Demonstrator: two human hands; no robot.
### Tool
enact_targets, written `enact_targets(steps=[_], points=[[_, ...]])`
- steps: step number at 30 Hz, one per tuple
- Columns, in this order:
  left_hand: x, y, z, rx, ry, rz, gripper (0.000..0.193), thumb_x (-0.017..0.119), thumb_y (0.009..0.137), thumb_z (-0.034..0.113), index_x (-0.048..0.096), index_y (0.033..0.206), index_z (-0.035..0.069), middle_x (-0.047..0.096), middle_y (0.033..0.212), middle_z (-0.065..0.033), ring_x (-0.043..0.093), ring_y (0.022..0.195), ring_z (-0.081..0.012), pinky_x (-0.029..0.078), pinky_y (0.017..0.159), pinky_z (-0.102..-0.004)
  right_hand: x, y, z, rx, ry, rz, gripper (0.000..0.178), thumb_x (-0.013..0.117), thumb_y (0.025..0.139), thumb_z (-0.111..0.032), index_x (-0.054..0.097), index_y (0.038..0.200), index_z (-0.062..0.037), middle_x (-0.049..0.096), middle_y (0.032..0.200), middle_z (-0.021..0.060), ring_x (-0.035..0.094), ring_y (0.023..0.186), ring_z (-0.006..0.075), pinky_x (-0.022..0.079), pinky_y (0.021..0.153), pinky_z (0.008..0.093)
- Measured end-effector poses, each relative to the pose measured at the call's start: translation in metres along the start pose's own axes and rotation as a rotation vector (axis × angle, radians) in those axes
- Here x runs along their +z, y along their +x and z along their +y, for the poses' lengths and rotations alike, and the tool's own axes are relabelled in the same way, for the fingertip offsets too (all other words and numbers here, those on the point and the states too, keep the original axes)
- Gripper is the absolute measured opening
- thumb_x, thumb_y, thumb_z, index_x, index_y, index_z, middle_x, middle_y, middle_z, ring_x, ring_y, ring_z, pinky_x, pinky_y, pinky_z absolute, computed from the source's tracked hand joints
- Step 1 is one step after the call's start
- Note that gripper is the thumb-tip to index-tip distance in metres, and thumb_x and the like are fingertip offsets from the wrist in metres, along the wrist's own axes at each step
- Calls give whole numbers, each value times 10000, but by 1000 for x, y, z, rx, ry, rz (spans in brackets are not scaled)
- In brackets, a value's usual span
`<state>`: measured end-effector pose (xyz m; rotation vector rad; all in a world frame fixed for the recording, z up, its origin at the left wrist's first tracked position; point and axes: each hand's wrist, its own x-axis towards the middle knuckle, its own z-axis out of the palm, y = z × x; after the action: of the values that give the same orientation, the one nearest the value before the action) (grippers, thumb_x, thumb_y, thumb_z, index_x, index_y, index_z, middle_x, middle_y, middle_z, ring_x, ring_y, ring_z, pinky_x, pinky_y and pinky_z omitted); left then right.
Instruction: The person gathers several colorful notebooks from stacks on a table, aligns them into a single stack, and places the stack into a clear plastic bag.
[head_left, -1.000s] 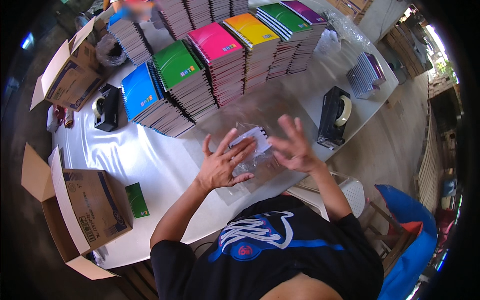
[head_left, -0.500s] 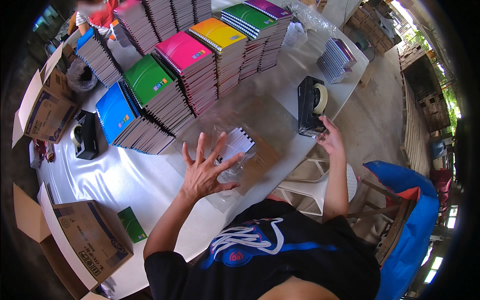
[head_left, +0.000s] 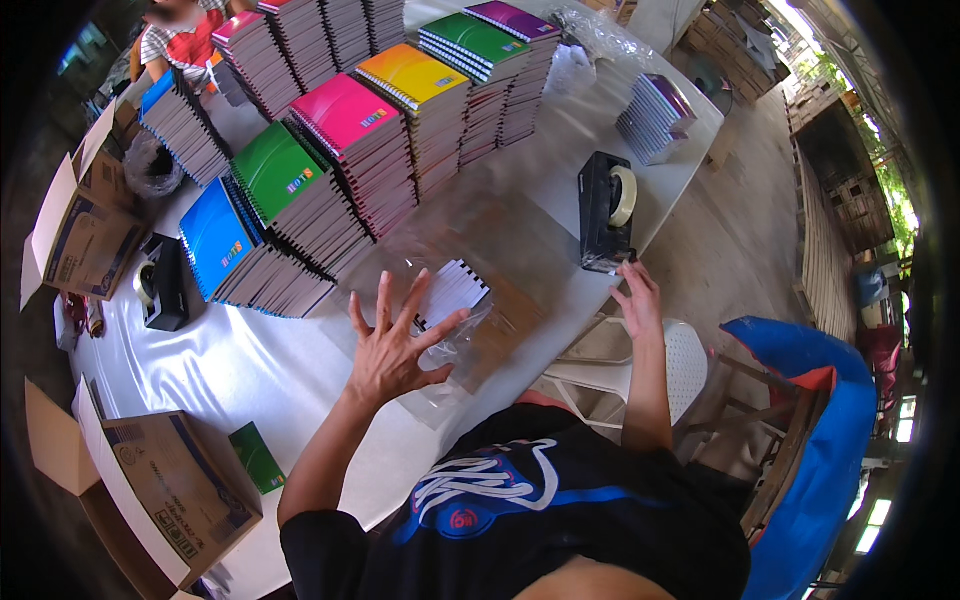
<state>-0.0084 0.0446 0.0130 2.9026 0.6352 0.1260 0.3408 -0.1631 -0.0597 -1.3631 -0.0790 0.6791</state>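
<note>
A small white pad with a black binding along its right edge lies near the middle of the frame, in crinkled clear plastic. Beside it, just left and below, is the left hand, its fingers and thumb splayed wide. This grip is closed around nothing; whether its fingertips press the plastic or hover over it, I cannot tell. Beneath the pad, a flat transparent sheet spreads across the white counter.

Right of center, the right hand is at the near end of a black tape dispenser with a pale tape roll. Its index finger and thumb are bent toward each other; I cannot tell how far this grip is closed, or whether it has hold of any tape.

Above the pad, a row of tall spiral notebook stacks runs from left toward the top of the frame: blue, green, pink, yellow, green again and purple. A smaller notebook pile is at upper right. A second tape dispenser sits at left, and a green booklet at lower left touches or nearly touches an open cardboard box. Another person in red and white is at upper left. A white chair stands below the right end of the counter.
</note>
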Motion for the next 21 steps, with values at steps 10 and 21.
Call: enact_targets(steps=[10, 21], points=[[4, -2, -2, -2, -5, -17, 865, 757, 549, 564, 342, 1309, 567, 142, 1529, -48, 9, 1385, -431, 3, 994, -713, 122, -50, -96, -333, -734, -543, 111, 620, 846, -82, 672, 898, 1, 645, 722, 64, 558, 579, 86, 454, 541, 222], [7, -2, -5, 58, 73, 4, 931, 734, 551, 589, 254, 1348, 574, 241, 1501, -35, -8, 1411, -352, -132, 1007, -652, 293, -52, -71, -250, -1399, -1671, 267, 674, 781, -308, 674, 770, -41, 643, 696, 110, 596, 611, 242, 456, 583, 346]])
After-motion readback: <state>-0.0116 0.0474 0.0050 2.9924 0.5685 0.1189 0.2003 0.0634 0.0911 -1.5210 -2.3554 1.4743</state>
